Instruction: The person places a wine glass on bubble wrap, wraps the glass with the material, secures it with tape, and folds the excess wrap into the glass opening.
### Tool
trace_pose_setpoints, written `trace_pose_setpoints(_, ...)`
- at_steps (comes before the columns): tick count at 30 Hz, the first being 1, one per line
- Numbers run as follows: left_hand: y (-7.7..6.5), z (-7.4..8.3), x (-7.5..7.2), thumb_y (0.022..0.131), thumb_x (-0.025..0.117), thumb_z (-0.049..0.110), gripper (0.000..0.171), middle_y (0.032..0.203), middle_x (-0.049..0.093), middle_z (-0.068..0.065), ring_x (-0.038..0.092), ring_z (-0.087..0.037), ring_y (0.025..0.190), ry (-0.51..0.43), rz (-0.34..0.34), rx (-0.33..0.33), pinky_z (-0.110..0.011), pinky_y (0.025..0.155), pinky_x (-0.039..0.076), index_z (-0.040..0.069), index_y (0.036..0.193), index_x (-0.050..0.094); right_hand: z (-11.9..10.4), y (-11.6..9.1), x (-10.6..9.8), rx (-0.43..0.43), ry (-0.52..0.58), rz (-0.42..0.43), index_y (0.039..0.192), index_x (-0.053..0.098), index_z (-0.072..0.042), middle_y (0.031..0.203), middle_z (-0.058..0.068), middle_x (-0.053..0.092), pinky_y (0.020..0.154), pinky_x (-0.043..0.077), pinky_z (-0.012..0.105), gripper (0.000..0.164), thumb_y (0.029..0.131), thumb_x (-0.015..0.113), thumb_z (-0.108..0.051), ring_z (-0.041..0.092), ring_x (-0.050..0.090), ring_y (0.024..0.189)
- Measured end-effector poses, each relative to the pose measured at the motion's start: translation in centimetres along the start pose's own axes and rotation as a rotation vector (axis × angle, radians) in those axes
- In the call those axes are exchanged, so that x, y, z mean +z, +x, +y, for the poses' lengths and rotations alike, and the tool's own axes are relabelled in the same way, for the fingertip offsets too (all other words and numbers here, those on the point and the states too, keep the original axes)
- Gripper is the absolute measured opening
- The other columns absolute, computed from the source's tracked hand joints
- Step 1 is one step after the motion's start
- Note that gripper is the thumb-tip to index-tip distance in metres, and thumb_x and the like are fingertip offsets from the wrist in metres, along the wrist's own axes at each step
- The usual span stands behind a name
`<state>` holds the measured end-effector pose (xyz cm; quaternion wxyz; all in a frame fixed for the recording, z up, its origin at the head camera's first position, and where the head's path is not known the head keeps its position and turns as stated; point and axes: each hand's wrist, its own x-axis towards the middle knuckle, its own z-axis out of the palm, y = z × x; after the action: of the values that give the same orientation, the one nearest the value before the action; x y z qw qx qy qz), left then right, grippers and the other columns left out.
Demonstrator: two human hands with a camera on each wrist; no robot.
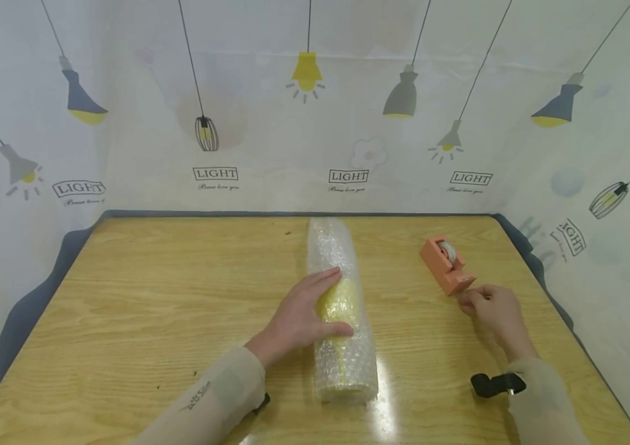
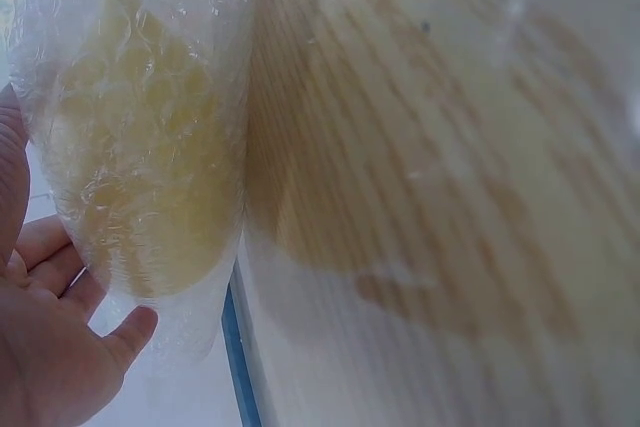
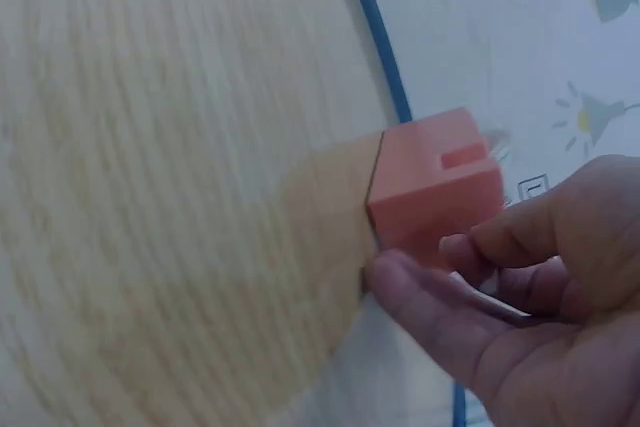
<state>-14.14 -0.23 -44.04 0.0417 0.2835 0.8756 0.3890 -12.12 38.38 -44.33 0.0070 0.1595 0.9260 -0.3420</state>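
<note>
A long bundle of bubble wrap [image 1: 334, 247] lies on the table, rolled around a yellow thing [image 2: 150, 177] with a wide body and a narrow stem. My left hand [image 1: 306, 312] grips the bundle near its middle, fingers over the far part and thumb across the top. An orange tape dispenser [image 1: 442, 266] with a roll of clear tape [image 1: 447, 252] stands to the right. My right hand [image 1: 495, 309] is at its front end, thumb and curled forefinger close together beside the cutter edge. I cannot tell whether tape is between those fingertips.
The wooden table [image 1: 192, 278] has a dark border along its far edge. Behind and around it hangs a pale curtain [image 1: 270, 136] printed with lamps. Dark straps show at both sleeve cuffs, one strap [image 1: 495, 384] on the right.
</note>
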Motion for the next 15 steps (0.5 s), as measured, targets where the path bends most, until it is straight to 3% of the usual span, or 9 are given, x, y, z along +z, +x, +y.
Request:
trace_pose_setpoints(5, -0.1, 0.0, -0.1, 0.075, 0.089, 0.053, 0.104, 0.166, 0.036, 0.005, 0.032, -0.023, 0.153, -0.007, 0.003, -0.002, -0.047, 0.126, 0.027, 0.016, 0.159, 0.041, -1.7, -0.9, -0.4, -0.021, -0.044, -0.041, 0.101, 0.072, 0.009, 0.093, 0.019, 0.077, 0.069, 0.05, 0.029, 0.035, 0.105, 0.053, -0.021, 0.037, 0.072, 0.093)
trace_pose_setpoints(11, 0.0, -0.2, 0.0, 0.075, 0.089, 0.054, 0.104, 0.166, 0.036, 0.006, 0.032, -0.022, 0.153, 0.006, 0.001, -0.001, -0.046, 0.126, 0.027, 0.016, 0.159, 0.041, -3.5, -2.1, -0.5, -0.121, 0.027, -0.125, 0.102, 0.069, 0.009, 0.102, 0.026, 0.073, 0.076, 0.064, 0.043, 0.033, 0.106, 0.053, -0.019, 0.036, 0.075, 0.09)
trace_pose_setpoints(15, 0.0, -0.2, 0.1, 0.075, 0.088, 0.055, 0.105, 0.166, 0.035, 0.006, 0.032, -0.022, 0.153, 0.006, 0.0, -0.003, -0.047, 0.126, 0.027, 0.017, 0.16, 0.04, -4.6, -2.5, -0.5, -0.197, 0.067, -0.171, 0.108, 0.066, 0.012, 0.105, 0.03, 0.069, 0.077, 0.065, 0.043, 0.031, 0.107, 0.053, -0.016, 0.037, 0.075, 0.09)
